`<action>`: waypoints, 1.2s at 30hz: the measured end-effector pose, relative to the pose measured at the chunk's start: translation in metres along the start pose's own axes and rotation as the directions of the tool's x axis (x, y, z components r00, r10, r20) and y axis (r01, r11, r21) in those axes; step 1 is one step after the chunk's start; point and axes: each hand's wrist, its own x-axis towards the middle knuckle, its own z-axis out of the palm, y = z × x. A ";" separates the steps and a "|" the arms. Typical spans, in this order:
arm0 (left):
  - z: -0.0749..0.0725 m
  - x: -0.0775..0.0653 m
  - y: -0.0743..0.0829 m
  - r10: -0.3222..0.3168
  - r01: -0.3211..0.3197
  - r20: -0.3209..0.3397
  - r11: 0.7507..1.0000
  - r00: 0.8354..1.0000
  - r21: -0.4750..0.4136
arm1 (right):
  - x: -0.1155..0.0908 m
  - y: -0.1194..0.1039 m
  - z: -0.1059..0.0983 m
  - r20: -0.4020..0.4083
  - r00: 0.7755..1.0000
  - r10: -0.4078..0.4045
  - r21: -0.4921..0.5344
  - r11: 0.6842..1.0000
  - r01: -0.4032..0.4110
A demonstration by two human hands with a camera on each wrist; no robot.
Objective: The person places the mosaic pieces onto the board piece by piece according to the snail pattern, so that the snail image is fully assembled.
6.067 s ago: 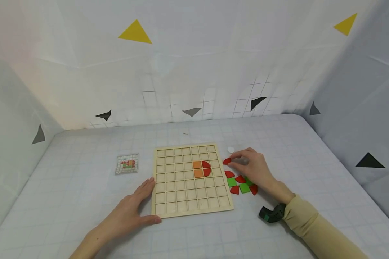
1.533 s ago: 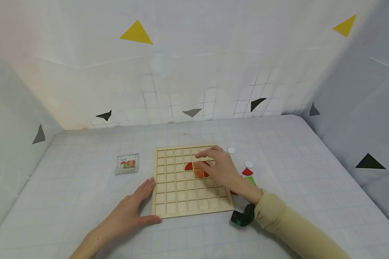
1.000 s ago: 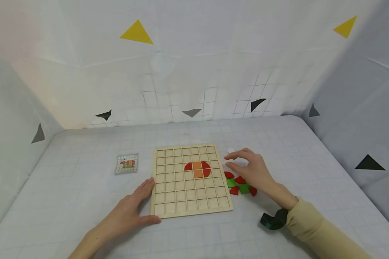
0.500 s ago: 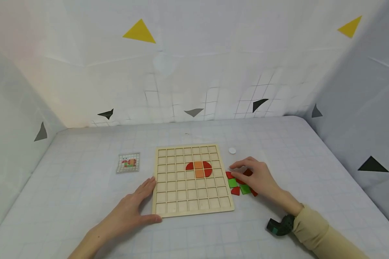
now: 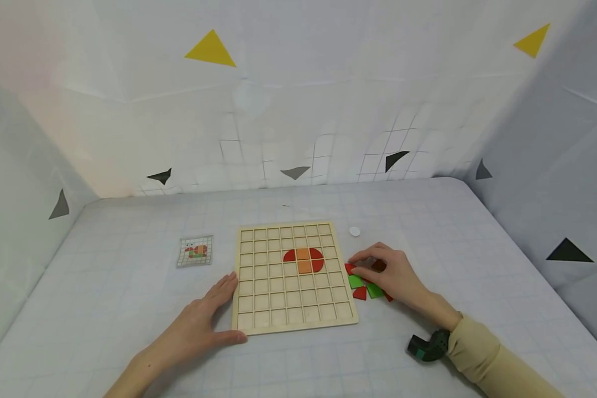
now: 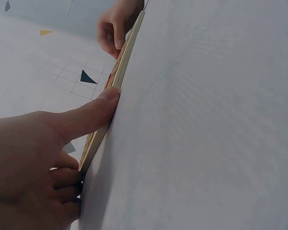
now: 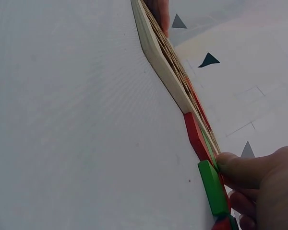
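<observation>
A wooden grid board [image 5: 268, 303] lies on the table, with two orange squares [image 5: 304, 267] and several red quarter-circle pieces [image 5: 317, 266] in its cells. My left hand [image 5: 196, 326] rests at its near left corner, fingers along the left edge and thumb [image 6: 93, 112] against the front edge. Just right of the board, my right hand [image 5: 393, 276] has thumb and index finger on either side of a red quarter-circle [image 5: 349, 268], pinching it. Under and beside that hand lie green squares [image 5: 355, 282] and more red quarter-circles [image 5: 360, 293], some partly hidden.
A small pattern card [image 5: 195, 251] with a coloured picture on a grid lies left of the board. A white disc [image 5: 355, 231] sits beyond the right hand. White sheets with yellow and dark triangles [image 5: 211, 48] stand around the table.
A red quarter-circle has been added left of the upper orange square. My right hand has withdrawn from the board to the loose pieces and lowered onto another red one. The left hand stays put.
</observation>
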 end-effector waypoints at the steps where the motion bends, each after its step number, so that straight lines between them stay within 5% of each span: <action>1: 0.000 0.000 0.000 -0.001 0.001 0.000 1.000 1.000 0.000 | 0.000 0.000 0.000 -0.002 1.000 0.000 0.000 1.000 0.000; 22: 0.002 0.000 -0.003 0.016 -0.016 -0.012 1.000 1.000 0.012 | 0.001 0.003 0.000 -0.062 0.996 -0.067 -0.017 0.998 0.066; 36: 0.002 0.000 -0.002 0.011 -0.011 -0.010 1.000 1.000 0.008 | 0.000 0.002 -0.001 -0.175 0.984 -0.025 -0.062 0.998 0.015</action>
